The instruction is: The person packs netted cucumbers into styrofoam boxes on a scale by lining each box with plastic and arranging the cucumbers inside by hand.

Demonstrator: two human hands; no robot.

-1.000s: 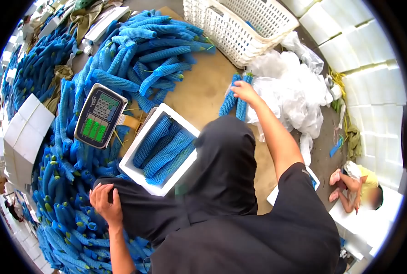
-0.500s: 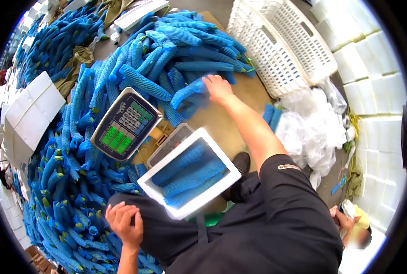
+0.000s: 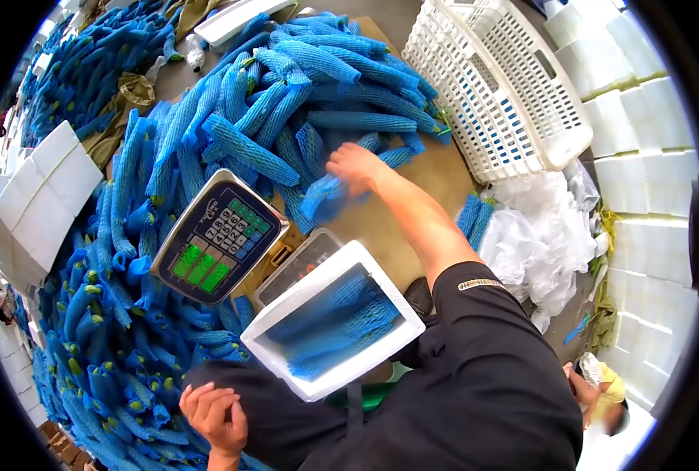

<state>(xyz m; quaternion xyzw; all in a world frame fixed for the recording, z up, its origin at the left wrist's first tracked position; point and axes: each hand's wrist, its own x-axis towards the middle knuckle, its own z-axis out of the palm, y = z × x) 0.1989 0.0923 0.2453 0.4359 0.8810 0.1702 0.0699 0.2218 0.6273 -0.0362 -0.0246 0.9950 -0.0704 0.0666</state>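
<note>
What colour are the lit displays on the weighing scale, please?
The lit displays are bright green, clearest in the head view.

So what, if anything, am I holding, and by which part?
Right hand appears to hold a blue netted piece, one end sticking out; blur hides whether it grips the middle or other end. Left hand looks empty.

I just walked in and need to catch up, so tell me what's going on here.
A person's right hand appears to grip a blue netted piece, though motion blurs it, at the edge of a big pile of similar ones. The left hand holds nothing, by the knee. In front of the person, a white foam box already holds several netted pieces, and beside it a scale display is lit green.
</note>
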